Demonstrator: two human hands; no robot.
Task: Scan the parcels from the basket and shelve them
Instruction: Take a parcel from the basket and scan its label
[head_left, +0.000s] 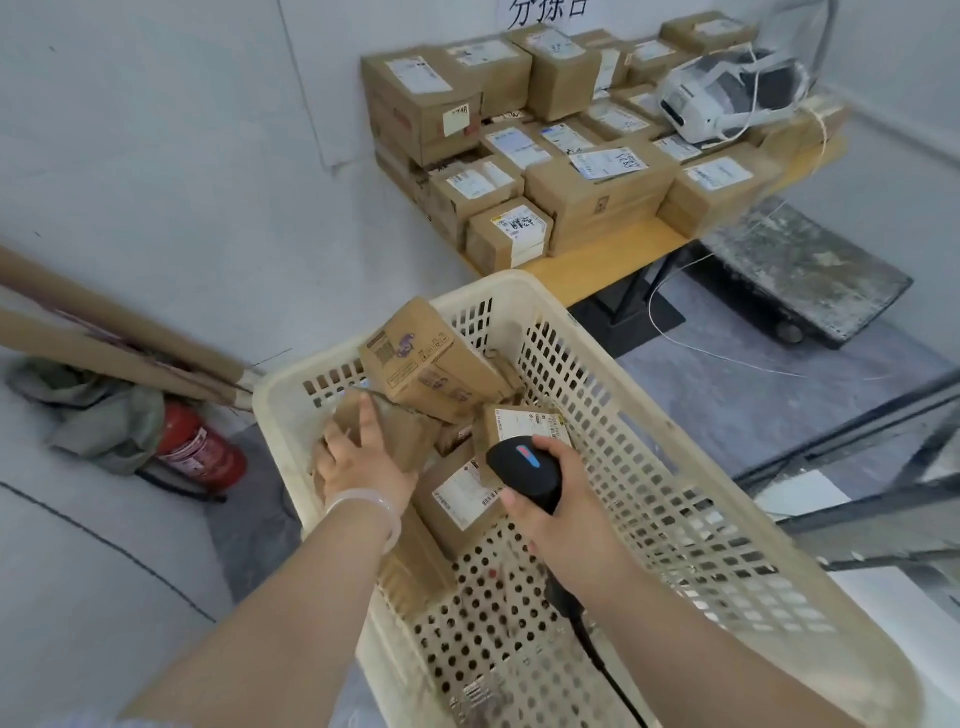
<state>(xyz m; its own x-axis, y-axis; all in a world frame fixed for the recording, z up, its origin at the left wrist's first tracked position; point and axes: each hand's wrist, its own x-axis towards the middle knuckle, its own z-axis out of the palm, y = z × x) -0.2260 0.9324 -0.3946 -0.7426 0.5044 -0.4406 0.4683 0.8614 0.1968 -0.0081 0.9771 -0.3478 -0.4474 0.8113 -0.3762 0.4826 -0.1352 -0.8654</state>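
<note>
A cream perforated plastic basket (675, 447) fills the middle of the head view and holds several brown cardboard parcels. My left hand (358, 457) grips a small brown parcel (405, 431) at the basket's left side, fingers over its top. My right hand (561, 514) holds a black barcode scanner (524, 470), its head pointing down over a parcel with a white label (462, 493). A larger printed box (431, 364) leans tilted at the basket's far end. The scanner's black cable (587, 639) runs down along my right forearm.
A yellow table (597, 265) behind the basket carries several stacked labelled parcels (571, 156) and a white label printer (727, 98). A red fire extinguisher (202, 452) and cardboard tubes (104, 338) lie at the left wall. A dark platform trolley (805, 275) and metal shelf frame (857, 467) stand right.
</note>
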